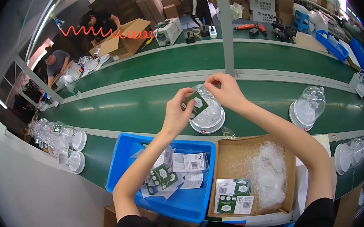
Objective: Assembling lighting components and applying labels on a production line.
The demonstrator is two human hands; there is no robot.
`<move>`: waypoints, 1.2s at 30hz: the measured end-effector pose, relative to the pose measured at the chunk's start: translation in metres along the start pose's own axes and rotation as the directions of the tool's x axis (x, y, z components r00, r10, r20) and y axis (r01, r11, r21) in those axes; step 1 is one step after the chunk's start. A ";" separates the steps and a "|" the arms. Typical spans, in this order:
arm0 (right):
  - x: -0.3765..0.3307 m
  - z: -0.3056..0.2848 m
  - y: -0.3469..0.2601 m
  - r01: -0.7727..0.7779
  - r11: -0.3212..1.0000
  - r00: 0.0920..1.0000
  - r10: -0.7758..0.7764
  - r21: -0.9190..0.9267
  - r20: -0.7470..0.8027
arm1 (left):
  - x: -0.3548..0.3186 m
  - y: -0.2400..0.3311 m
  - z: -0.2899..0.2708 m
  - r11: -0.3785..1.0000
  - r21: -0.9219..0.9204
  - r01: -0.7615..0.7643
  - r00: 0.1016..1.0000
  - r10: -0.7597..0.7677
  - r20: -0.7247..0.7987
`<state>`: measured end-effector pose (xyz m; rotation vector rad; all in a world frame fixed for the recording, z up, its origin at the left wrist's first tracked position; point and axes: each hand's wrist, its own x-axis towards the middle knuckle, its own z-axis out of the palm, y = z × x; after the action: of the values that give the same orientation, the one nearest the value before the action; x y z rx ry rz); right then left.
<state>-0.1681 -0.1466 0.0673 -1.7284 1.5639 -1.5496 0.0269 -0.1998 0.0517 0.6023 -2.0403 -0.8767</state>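
My left hand point(177, 114) pinches a green and white printed card tag point(196, 105) between thumb and fingers, in front of a clear dome with a white round base point(208, 121). The dome stands on the green conveyor belt point(254, 94). Just above the dome's top, my right hand point(225, 90) has thumb and forefinger pressed together; whatever they grip is too small to make out. Part of the dome is hidden behind the tag and my fingers.
Below the belt sit a blue bin point(117, 168) of card tags and a cardboard tray point(225, 159) with clear plastic strands and tags. Another dome point(307, 109) stands to the right; several lie at left point(78, 140). A metal post point(227, 34) rises behind. People work far left.
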 end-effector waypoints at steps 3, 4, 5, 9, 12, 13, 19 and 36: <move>0.010 0.008 0.012 0.025 0.999 0.997 -0.027 -0.025 -0.071 | 0.007 0.001 -0.003 0.989 0.116 -0.091 0.995 0.096 -0.031; 0.010 0.014 0.017 0.058 0.997 0.995 -0.063 -0.056 -0.083 | 0.006 0.002 -0.005 0.978 0.168 -0.124 0.992 0.128 -0.013; 0.014 0.017 0.022 0.104 0.990 0.987 -0.114 -0.097 -0.109 | 0.012 0.003 -0.008 0.960 0.219 -0.178 0.984 0.180 0.009; 0.002 0.021 0.048 0.101 0.991 0.990 -0.109 -0.090 -0.085 | 0.004 0.004 0.002 0.974 0.223 -0.031 0.998 0.020 0.054; -0.001 0.025 0.040 0.079 0.990 0.994 -0.087 -0.115 -0.064 | 0.000 0.003 -0.006 0.882 0.433 -0.184 0.983 0.175 0.061; -0.002 0.024 0.037 0.037 0.991 0.999 -0.040 -0.126 -0.024 | -0.002 0.005 -0.006 0.895 0.414 -0.167 0.986 0.161 0.050; 0.009 0.029 0.028 0.011 0.987 1.000 -0.009 -0.160 0.015 | 0.001 -0.004 -0.016 0.918 0.390 -0.072 0.997 0.076 0.007; 0.016 0.038 0.024 0.099 0.981 0.989 -0.079 -0.168 0.124 | 0.037 -0.003 -0.026 0.812 0.505 -0.292 0.956 0.253 0.145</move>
<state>-0.1509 -0.1834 0.0428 -1.9702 1.6254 -1.3588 0.0285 -0.2359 0.0786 0.5439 -2.3714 -0.1601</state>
